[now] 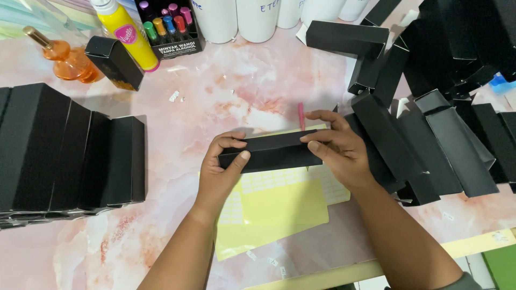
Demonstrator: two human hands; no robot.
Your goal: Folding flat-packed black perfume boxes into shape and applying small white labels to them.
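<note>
Both forearms come in from the bottom edge, meeting at centre frame. Left hand (pixel 220 172) clamps the left end of a long black box (pixel 271 152), thumb on the front face, fingers curled over the top. Right hand (pixel 336 147) clamps the right end, fingers laid flat along the top edge. Box is horizontal, held just above the yellow sheets (pixel 279 207) lying on the pink marbled surface (pixel 226 91). One sheet carries a grid of small white labels (pixel 269 180), partly hidden under the box. Pink pen (pixel 301 115) sits just behind the box, above the right fingers.

Left of frame: row of black boxes (pixel 64 150) standing side by side. Right and upper right: loose pile of black boxes (pixel 430 107), some open-ended. Upper left: orange bottle (pixel 62 56), single black box (pixel 114 62), yellow bottle (pixel 128 32), rack of small coloured vials (pixel 169 24). Top centre: white bottles (pixel 236 19).
</note>
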